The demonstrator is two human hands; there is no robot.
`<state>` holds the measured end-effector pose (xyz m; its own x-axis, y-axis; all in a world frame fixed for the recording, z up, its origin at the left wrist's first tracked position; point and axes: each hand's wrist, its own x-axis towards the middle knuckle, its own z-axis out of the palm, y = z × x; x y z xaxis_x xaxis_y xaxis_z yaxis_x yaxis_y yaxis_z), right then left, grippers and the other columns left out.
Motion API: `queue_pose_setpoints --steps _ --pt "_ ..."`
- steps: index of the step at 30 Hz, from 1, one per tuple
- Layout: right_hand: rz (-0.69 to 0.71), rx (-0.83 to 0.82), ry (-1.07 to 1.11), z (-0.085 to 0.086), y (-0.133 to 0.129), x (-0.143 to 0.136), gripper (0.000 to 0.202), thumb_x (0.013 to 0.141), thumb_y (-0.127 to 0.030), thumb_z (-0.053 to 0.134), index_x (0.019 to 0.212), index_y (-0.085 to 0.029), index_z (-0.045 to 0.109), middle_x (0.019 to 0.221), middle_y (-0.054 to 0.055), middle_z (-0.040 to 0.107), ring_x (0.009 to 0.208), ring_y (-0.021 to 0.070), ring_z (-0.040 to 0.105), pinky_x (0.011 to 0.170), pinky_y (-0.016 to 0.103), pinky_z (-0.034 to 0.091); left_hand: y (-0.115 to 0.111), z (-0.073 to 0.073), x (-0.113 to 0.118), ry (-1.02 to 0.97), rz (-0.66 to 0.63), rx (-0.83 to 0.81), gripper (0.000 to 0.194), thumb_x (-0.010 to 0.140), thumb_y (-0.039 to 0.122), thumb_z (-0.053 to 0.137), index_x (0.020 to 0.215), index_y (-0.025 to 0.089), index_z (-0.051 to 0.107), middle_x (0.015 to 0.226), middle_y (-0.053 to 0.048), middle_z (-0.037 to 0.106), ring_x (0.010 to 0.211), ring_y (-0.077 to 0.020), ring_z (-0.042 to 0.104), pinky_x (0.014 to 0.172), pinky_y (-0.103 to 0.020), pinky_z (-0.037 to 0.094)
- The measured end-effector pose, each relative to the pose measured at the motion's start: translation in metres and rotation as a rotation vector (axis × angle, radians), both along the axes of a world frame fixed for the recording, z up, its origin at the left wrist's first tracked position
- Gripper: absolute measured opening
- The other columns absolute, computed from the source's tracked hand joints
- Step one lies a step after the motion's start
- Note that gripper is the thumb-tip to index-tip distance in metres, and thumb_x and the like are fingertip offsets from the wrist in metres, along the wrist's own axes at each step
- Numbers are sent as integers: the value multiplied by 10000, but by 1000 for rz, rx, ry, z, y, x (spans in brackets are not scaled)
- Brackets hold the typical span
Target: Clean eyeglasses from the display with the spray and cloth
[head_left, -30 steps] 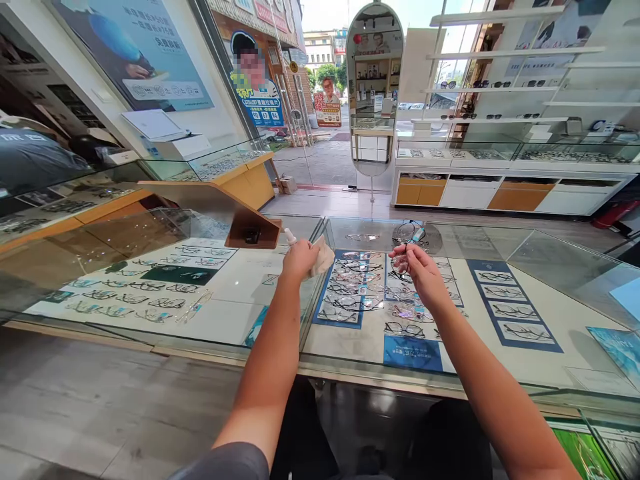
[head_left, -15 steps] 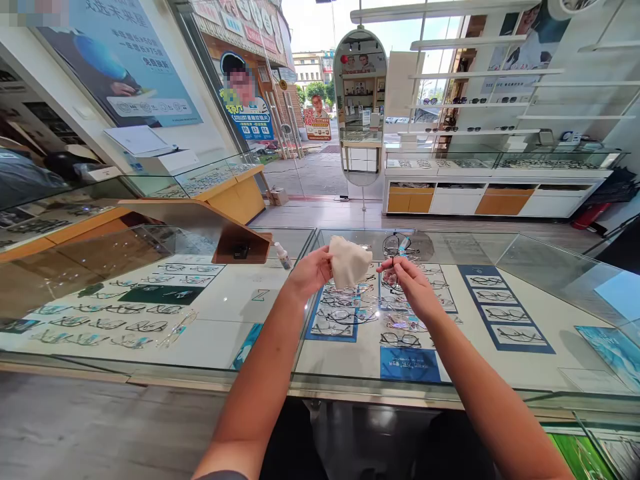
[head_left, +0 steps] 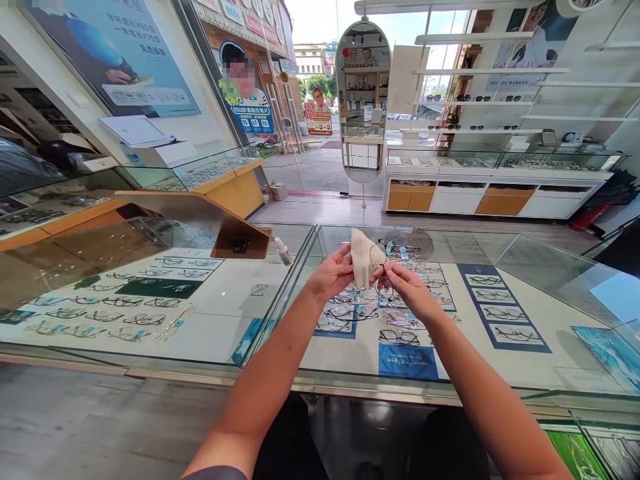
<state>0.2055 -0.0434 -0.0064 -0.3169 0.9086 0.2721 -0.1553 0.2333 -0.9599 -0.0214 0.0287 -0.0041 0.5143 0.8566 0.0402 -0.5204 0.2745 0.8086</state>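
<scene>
My left hand (head_left: pixel 331 273) pinches a cream cloth (head_left: pixel 364 259) above the glass display case. Close beside it, my right hand (head_left: pixel 406 285) is closed on a pair of thin dark-rimmed glasses (head_left: pixel 379 255). One round lens of the glasses lies against the right part of the cloth. Beneath both hands, several pairs of glasses show in the case, among them a black-framed pair (head_left: pixel 399 337) near a blue card (head_left: pixel 407 361).
A small white bottle (head_left: pixel 283 252) stands left of my hands, beside a brown wooden stand (head_left: pixel 241 244). The case's front edge (head_left: pixel 370 393) runs below my forearms. An oval mirror (head_left: pixel 363 100) stands beyond the case.
My left hand has moved right with the cloth, and my right hand slightly left. The cloth and the glasses, apart before, now meet between my hands.
</scene>
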Motion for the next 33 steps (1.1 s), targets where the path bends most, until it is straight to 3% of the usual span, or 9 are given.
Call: queue_pose_setpoints --steps 3,11,15,20,25,29,33 --pt "-5 -7 22 -2 1 0 400 1047 -639 655 1095 -259 774 1076 57 746 942 227 589 911 372 462 -2 -5 4 18 -20 27 709 760 101 886 1424 226 669 1206 -89 805 997 -227 797 909 -351 616" --pt "-9 -29 80 -6 4 1 360 1066 -600 652 1122 -266 774 1081 52 748 897 211 576 834 353 450 -10 -15 20 -20 -64 27 770 707 268 1024 1407 229 705 1088 -68 808 836 -164 762 780 -274 598" --pt "1 -19 78 -5 4 0 378 1065 -612 646 1103 -257 773 1091 54 749 900 207 582 802 346 439 -10 -20 24 -40 -21 38 781 721 310 1024 1421 217 690 1202 -92 798 843 -158 753 801 -288 596" --pt "22 -9 54 -2 1 -4 390 1058 -612 655 1090 -245 782 1056 51 734 890 205 567 807 347 427 -11 -20 30 -41 50 60 776 718 400 1029 1390 212 691 1111 -77 805 800 -158 743 781 -287 591" --pt "38 -27 44 -8 2 -8 417 1043 -620 671 928 -222 718 843 20 631 819 192 515 788 332 393 -18 -20 42 26 152 181 657 740 455 1009 1264 165 737 1149 -100 802 803 -155 734 712 -253 583" --pt "35 -52 75 -13 4 -10 439 1016 -605 712 823 -215 652 798 6 592 789 179 498 775 323 386 -24 -19 46 71 112 221 561 802 486 961 1209 159 753 877 -33 773 692 -134 690 695 -260 584" --pt "47 -84 99 -17 5 -11 433 992 -608 732 815 -216 683 792 9 607 777 181 526 783 329 410 -26 -15 44 83 96 216 532 769 508 980 1122 171 768 712 11 703 736 -155 715 758 -270 594"
